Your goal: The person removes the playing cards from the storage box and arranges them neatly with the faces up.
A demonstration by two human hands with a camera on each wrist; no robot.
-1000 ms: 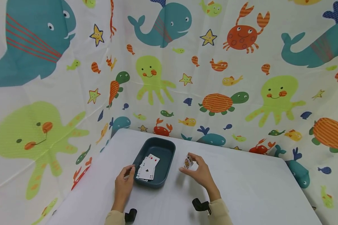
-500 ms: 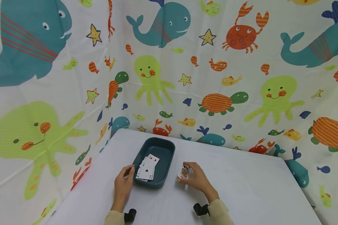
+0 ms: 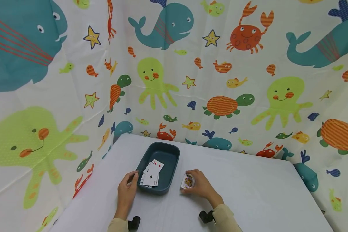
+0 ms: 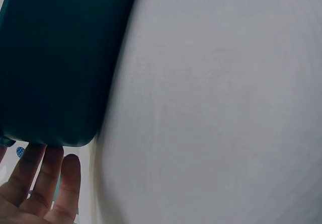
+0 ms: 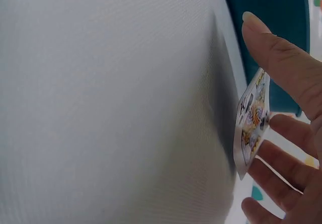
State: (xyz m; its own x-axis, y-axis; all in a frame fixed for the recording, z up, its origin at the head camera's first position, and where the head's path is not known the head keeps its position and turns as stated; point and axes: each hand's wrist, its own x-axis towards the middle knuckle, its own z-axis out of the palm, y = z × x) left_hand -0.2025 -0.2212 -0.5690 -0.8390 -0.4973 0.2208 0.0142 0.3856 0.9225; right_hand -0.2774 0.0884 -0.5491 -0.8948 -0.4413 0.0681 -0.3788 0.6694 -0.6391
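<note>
My right hand holds a small stack of playing cards between thumb and fingers, low over the white table right of the tray. A face card shows on top. In the right wrist view the playing cards are seen nearly edge-on, thumb above and fingers below. A dark teal tray holds several loose, overlapping playing cards, an ace of clubs and a red diamond card among them. My left hand grips the tray's near left rim. The left wrist view shows its fingers against the tray's wall.
A white cloth covers the table. Behind and to the left hangs a curtain printed with sea animals. Each wrist carries a small black camera mount, near the beige sleeves.
My right hand has come down and slightly left with the cards, turning their face upward, close to the table. The left hand and tray have stayed in place.
</note>
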